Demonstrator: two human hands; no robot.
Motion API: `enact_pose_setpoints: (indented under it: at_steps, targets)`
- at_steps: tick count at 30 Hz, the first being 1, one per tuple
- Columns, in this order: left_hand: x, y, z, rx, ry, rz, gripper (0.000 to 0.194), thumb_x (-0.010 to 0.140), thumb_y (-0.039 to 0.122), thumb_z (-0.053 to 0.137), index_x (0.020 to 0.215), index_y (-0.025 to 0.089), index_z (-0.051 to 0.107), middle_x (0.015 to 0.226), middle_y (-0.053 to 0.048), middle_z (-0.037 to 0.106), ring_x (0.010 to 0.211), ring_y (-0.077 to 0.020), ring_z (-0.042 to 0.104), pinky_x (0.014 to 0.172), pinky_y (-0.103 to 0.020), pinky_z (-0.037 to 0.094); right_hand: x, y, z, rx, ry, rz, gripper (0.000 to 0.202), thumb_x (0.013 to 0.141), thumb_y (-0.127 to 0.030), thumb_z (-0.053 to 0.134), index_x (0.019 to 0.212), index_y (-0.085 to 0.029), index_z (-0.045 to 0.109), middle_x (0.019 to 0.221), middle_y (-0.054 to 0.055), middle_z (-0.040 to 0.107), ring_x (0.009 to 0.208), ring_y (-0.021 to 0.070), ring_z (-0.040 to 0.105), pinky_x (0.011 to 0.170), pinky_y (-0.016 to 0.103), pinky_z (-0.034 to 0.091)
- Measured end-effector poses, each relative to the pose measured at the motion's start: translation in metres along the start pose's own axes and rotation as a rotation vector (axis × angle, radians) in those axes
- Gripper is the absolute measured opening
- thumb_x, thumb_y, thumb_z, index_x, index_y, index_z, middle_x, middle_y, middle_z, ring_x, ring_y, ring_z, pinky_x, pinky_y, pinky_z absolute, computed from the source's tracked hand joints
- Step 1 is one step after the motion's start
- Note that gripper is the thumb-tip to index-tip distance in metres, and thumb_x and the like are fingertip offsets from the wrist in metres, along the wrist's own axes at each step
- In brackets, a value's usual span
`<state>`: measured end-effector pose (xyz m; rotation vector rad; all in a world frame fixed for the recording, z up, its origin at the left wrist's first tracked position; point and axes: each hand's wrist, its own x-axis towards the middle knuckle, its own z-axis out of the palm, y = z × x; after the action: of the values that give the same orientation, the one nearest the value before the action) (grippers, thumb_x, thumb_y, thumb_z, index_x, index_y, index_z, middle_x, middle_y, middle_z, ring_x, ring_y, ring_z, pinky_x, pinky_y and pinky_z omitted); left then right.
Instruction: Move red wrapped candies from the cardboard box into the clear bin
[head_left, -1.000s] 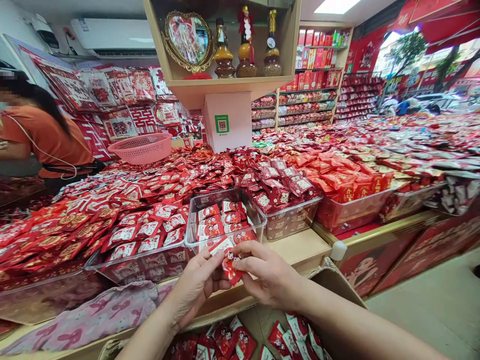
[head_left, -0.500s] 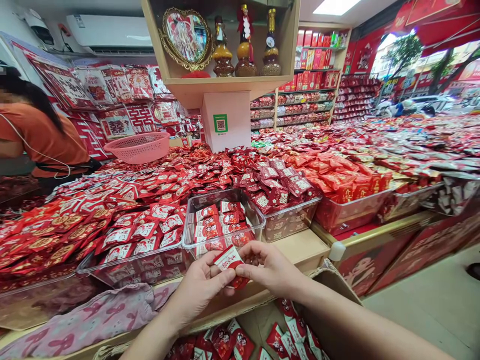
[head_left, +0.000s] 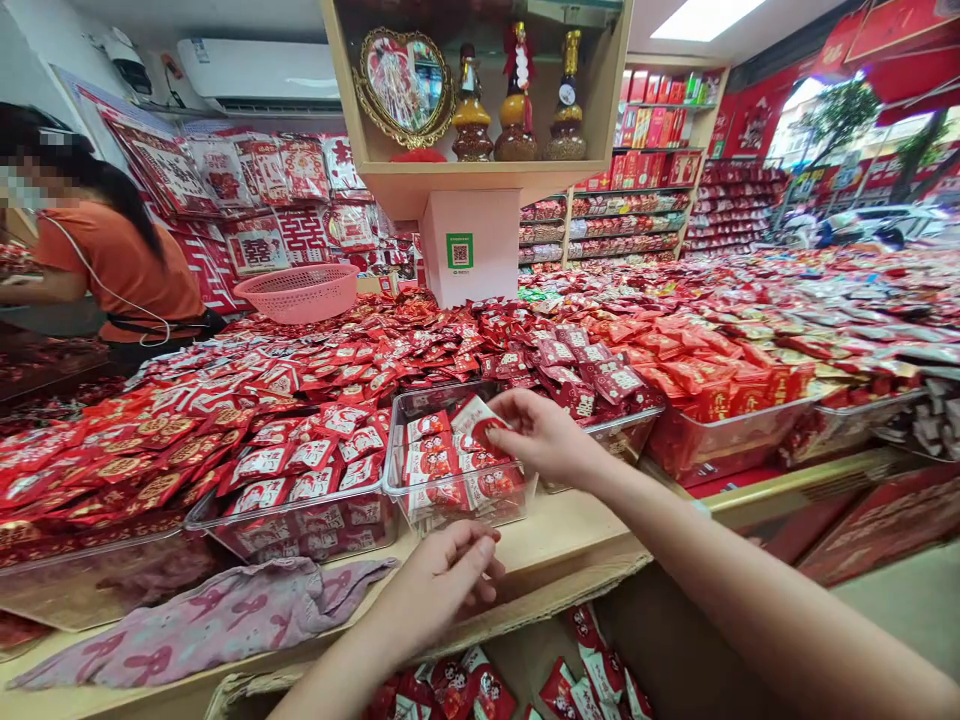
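My right hand [head_left: 551, 440] pinches a small red-and-white candy packet [head_left: 474, 412] by its right side, over the clear plastic bin [head_left: 519, 508]. Inside that bin lie rows of similar packets [head_left: 433, 463] with little cartoon figures on them. In front of the bin, above the counter edge, my left hand [head_left: 454, 570] is empty, its fingers loosely curled and slightly apart. Below both forearms is an open cardboard box [head_left: 592, 590] with more of these packets [head_left: 480, 688] in it.
A pink patterned cloth [head_left: 202, 620] lies on the counter at left. Neighbouring bins [head_left: 300, 525] overflow with red packets. A pink basket [head_left: 300, 295] sits behind them, under a wooden shelf [head_left: 480, 172] with bottles. A person in an orange shirt [head_left: 124, 265] stands at far left.
My right hand has carried the packet forward and up to the bin, out of my left hand. My left hand has let go and stays near the counter edge. The view has shifted slightly left.
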<state>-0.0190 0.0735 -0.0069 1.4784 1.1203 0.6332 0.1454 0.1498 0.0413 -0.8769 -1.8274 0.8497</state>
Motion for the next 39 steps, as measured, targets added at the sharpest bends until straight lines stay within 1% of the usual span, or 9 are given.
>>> enact_pose_setpoints:
  at_steps: [5, 9, 17, 24, 29, 32, 35, 36, 39]
  targets:
    - [-0.002, -0.003, 0.004, 0.183, -0.022, 0.006, 0.028, 0.076, 0.034, 0.046, 0.095, 0.014, 0.053, 0.078, -0.003, 0.059, 0.068, -0.0136, 0.057, 0.064, -0.026, 0.041, 0.082, 0.021, 0.016, -0.355, -0.193, 0.144, 0.022, 0.068, -0.015, 0.055, 0.089, -0.011, 0.061, 0.08, 0.005, 0.063, 0.065, 0.0098, 0.053, 0.055, 0.018, 0.04]
    - [-0.003, -0.001, 0.003, 0.224, -0.011, 0.0, 0.027, 0.075, 0.033, 0.045, 0.093, 0.015, 0.054, 0.076, -0.002, 0.057, 0.069, -0.0139, 0.057, 0.063, -0.025, 0.041, 0.113, 0.035, 0.046, -0.486, -0.391, 0.246, 0.033, 0.064, -0.005, 0.05, 0.093, -0.012, 0.064, 0.082, 0.005, 0.065, 0.058, 0.0088, 0.051, 0.048, 0.016, 0.036]
    - [-0.005, 0.001, -0.002, 0.329, 0.005, 0.04, 0.024, 0.074, 0.033, 0.045, 0.088, 0.017, 0.057, 0.074, -0.001, 0.06, 0.069, -0.0139, 0.055, 0.062, -0.023, 0.04, 0.117, 0.048, 0.071, -0.562, -0.541, 0.242, 0.039, 0.065, -0.002, 0.046, 0.098, -0.013, 0.063, 0.087, 0.005, 0.064, 0.063, 0.0094, 0.053, 0.051, 0.016, 0.038]
    - [-0.004, -0.004, -0.003, 0.33, -0.01, 0.046, 0.024, 0.074, 0.035, 0.045, 0.088, 0.019, 0.057, 0.074, 0.0, 0.06, 0.068, -0.014, 0.054, 0.061, -0.023, 0.039, 0.11, 0.044, 0.07, -0.726, -0.452, 0.111, 0.03, 0.064, -0.005, 0.048, 0.088, -0.013, 0.064, 0.086, 0.006, 0.064, 0.077, 0.0157, 0.057, 0.064, 0.021, 0.041]
    - [-0.003, -0.005, -0.003, 0.371, -0.023, 0.034, 0.026, 0.074, 0.036, 0.045, 0.088, 0.02, 0.059, 0.071, 0.0, 0.06, 0.066, -0.0137, 0.053, 0.058, -0.022, 0.037, 0.11, 0.035, 0.049, -0.879, -0.387, -0.011, 0.024, 0.066, -0.009, 0.049, 0.085, -0.013, 0.065, 0.082, 0.007, 0.064, 0.076, 0.0175, 0.057, 0.063, 0.023, 0.039]
    - [-0.002, -0.008, -0.004, 0.376, -0.041, 0.033, 0.027, 0.074, 0.037, 0.045, 0.089, 0.02, 0.059, 0.072, 0.0, 0.061, 0.067, -0.0141, 0.054, 0.059, -0.022, 0.038, 0.098, 0.016, 0.027, -0.903, -0.345, -0.027, 0.022, 0.067, -0.01, 0.05, 0.081, -0.013, 0.066, 0.079, 0.007, 0.064, 0.073, 0.0165, 0.056, 0.063, 0.023, 0.039]
    - [0.0, -0.011, -0.005, 0.344, -0.047, 0.029, 0.029, 0.075, 0.037, 0.044, 0.09, 0.018, 0.059, 0.074, -0.001, 0.062, 0.066, -0.0144, 0.055, 0.058, -0.023, 0.039, 0.058, -0.02, 0.006, -0.774, -0.334, -0.088, 0.021, 0.068, -0.012, 0.048, 0.079, -0.013, 0.066, 0.075, 0.004, 0.064, 0.068, 0.0133, 0.055, 0.061, 0.022, 0.039]
    - [0.001, -0.011, -0.005, 0.338, -0.05, 0.043, 0.028, 0.075, 0.037, 0.044, 0.089, 0.018, 0.059, 0.076, -0.001, 0.062, 0.067, -0.0146, 0.055, 0.059, -0.023, 0.039, 0.038, -0.032, 0.003, -0.672, -0.421, -0.11, 0.02, 0.069, -0.012, 0.048, 0.078, -0.014, 0.066, 0.071, 0.002, 0.064, 0.064, 0.0115, 0.055, 0.059, 0.021, 0.04]
    - [0.003, -0.011, -0.006, 0.352, -0.061, 0.085, 0.026, 0.074, 0.036, 0.045, 0.085, 0.017, 0.06, 0.078, -0.002, 0.062, 0.071, -0.0154, 0.055, 0.063, -0.023, 0.039, -0.037, -0.041, 0.017, -0.292, -1.088, -0.162, 0.023, 0.068, -0.009, 0.049, 0.077, -0.021, 0.066, 0.068, -0.005, 0.064, 0.056, 0.0068, 0.056, 0.053, 0.016, 0.041]
